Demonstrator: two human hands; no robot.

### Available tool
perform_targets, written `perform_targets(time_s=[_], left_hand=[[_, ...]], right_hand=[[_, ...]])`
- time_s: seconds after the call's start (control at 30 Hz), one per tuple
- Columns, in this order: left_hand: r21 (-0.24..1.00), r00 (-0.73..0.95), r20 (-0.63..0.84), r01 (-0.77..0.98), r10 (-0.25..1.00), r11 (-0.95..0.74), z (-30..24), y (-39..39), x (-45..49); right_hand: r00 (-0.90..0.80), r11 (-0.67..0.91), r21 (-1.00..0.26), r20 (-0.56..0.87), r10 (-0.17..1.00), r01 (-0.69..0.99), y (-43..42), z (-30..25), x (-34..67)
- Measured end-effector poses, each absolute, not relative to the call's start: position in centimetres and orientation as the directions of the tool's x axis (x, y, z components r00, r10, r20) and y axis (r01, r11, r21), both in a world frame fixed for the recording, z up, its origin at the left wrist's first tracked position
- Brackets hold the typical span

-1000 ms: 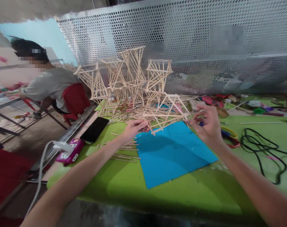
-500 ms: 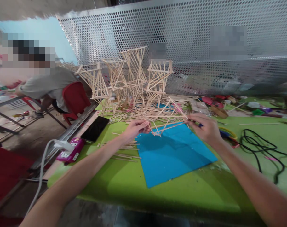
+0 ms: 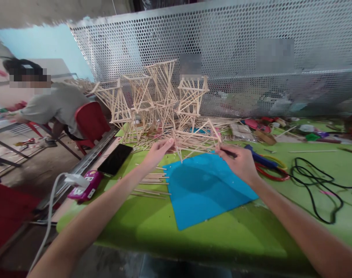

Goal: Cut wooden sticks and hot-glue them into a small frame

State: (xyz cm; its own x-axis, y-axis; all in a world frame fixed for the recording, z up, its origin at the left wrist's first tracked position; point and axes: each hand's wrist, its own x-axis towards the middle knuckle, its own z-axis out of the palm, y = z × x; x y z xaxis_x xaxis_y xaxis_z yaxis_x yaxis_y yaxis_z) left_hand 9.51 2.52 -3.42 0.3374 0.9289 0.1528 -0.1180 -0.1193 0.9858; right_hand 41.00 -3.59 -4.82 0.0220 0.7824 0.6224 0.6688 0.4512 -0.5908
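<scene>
Between my hands, a frame of thin wooden sticks (image 3: 190, 155) hangs in the air above a blue sheet (image 3: 204, 189). My left hand (image 3: 162, 150) pinches its left end between thumb and fingers. At the right end, my right hand (image 3: 236, 157) is closed on the corner of the frame. Behind it, taller stick structures (image 3: 164, 83) stand upright, and a heap of loose sticks (image 3: 193, 138) makes the frame's far side hard to pick out. A few more sticks (image 3: 152, 178) lie left of the blue sheet.
A black phone (image 3: 115, 159) and a pink power strip (image 3: 87, 185) with a white plug sit at the left edge of the green table (image 3: 141, 227). On the right lie a blue-handled tool (image 3: 261, 157) and a black cable (image 3: 312, 177). Another person (image 3: 55, 102) sits at far left.
The stick frame has turned and moved slightly left and up with both hands. More of the blue-handled tool now shows beside my right hand.
</scene>
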Motion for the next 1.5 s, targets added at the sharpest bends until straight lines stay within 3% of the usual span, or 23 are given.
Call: perform_targets(time_s=[0.2,0.4,0.63,0.8,1.07,1.5], left_hand=[[0.98,0.307,0.19,-0.009,0.932,-0.197,-2.6,1.2,8.5],[0.948,0.287,0.118,-0.316,0.951,-0.022,-3.8,0.5,8.9],[0.885,0.367,0.113,-0.46,0.923,0.074,-4.7,-0.2,9.6],[0.9,0.479,0.111,-0.421,0.871,0.117,-5.0,-0.6,9.6],[0.949,0.498,0.185,-0.314,0.847,-0.022,-5.4,-0.9,9.4],[0.953,0.511,0.228,-0.293,0.829,-0.081,-5.2,-1.2,9.3]], right_hand=[[-0.162,0.675,-0.347,0.805,0.57,0.651,-4.4,-4.2,40.8],[-0.241,0.709,-0.249,0.823,0.514,0.66,-5.3,-3.7,41.4],[-0.309,0.778,-0.181,0.846,0.435,0.601,-5.8,-2.7,42.2],[-0.333,0.799,-0.13,0.861,0.384,0.587,-5.9,-1.5,42.9],[-0.443,0.872,-0.151,0.813,0.378,0.466,-6.3,0.0,43.8],[-0.397,0.817,-0.096,0.838,0.375,0.569,-6.8,0.2,43.8]])
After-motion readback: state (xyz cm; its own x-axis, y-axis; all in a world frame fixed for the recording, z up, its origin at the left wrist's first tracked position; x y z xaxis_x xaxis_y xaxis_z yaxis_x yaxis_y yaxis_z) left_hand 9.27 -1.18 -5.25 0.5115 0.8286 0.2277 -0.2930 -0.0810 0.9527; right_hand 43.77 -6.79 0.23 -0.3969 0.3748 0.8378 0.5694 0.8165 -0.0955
